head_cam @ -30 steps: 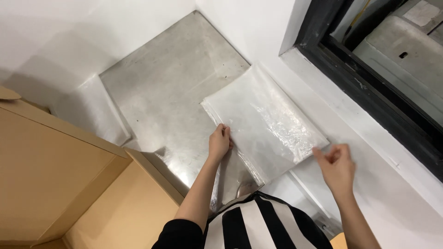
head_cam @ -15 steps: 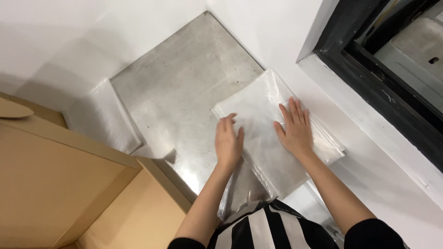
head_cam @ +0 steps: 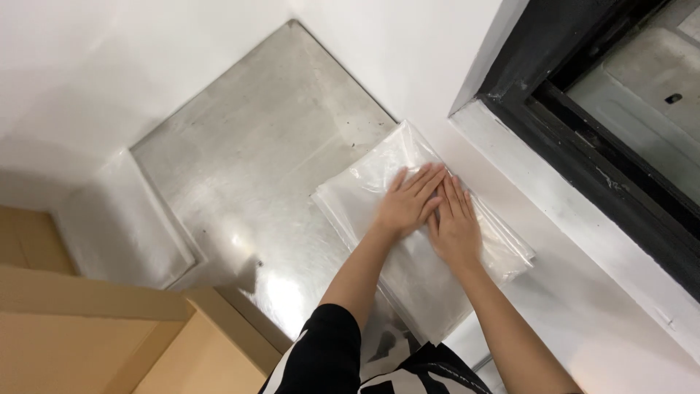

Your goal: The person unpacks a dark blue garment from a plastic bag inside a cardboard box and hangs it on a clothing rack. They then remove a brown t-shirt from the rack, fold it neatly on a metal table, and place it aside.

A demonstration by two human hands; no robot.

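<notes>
Both hands lie flat and open on the stack of clear plastic bags [head_cam: 415,233], holding nothing: the left hand [head_cam: 407,206] spreads its fingers toward the far corner of the stack, and the right hand [head_cam: 455,228] rests just beside it, the two touching along the fingers. Largest in the scene is the steel table top [head_cam: 240,175], a brushed, shiny sheet that fills the corner between two white walls [head_cam: 109,66], and its smoothness is the first risk: slick film on polished metal gives little grip, so a sideways push from the palms could slide the whole stack rather than flatten it. Next is the dark window frame [head_cam: 583,153] with its white sill to the right; the stack lies close along the wall below it, and its near right corner seems to reach past the metal edge, so a push that way could likely crumple the film against the wall or tip that corner off. A cardboard box [head_cam: 95,335] stands open at the lower left, well apart from the hands, and poses little danger here. The stack itself looks loose, its layers slightly fanned at the near edge, so uneven pressure could shift the top sheets over the lower ones or trap air and crease them. Smallest, the overlapping fingertips leave the outer edges of the stack unweighted, where a layer might lift or curl.
</notes>
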